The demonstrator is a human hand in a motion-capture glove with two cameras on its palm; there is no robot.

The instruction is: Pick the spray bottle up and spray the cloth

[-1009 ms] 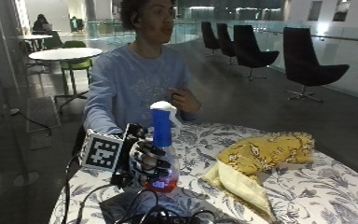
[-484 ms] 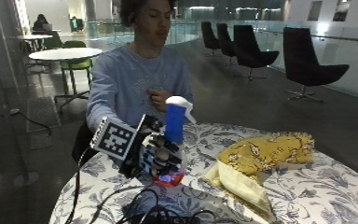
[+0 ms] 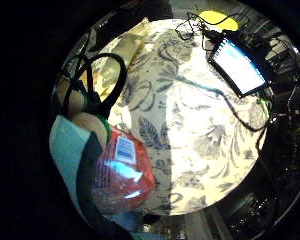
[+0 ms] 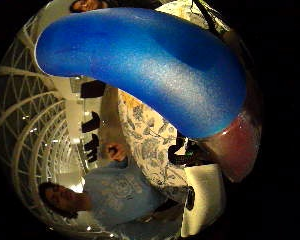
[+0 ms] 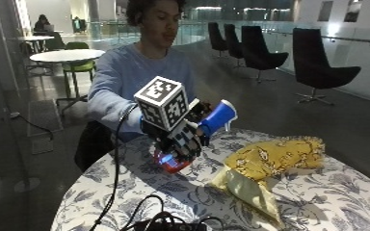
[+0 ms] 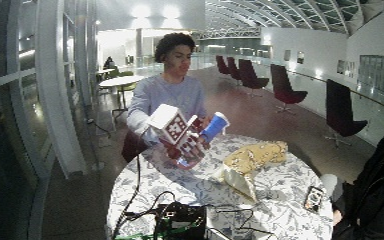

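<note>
The person's gloved right hand [image 5: 180,137] has its fingers curled round the spray bottle [image 5: 214,120] and holds it above the tabletop [image 5: 172,192], tilted so its blue neck and white head lean toward the yellow cloth [image 5: 271,156]. The bottle's red base sits low in the hand, apart from the tabletop. The cloth lies crumpled on the flowered tabletop, near the bottle's head but not touching it. The palm views show the blue neck close against the palm.

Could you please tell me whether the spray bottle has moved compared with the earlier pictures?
Yes. The spray bottle, upright before, now tilts with its head toward the yellow cloth, gripped by the right hand.
</note>
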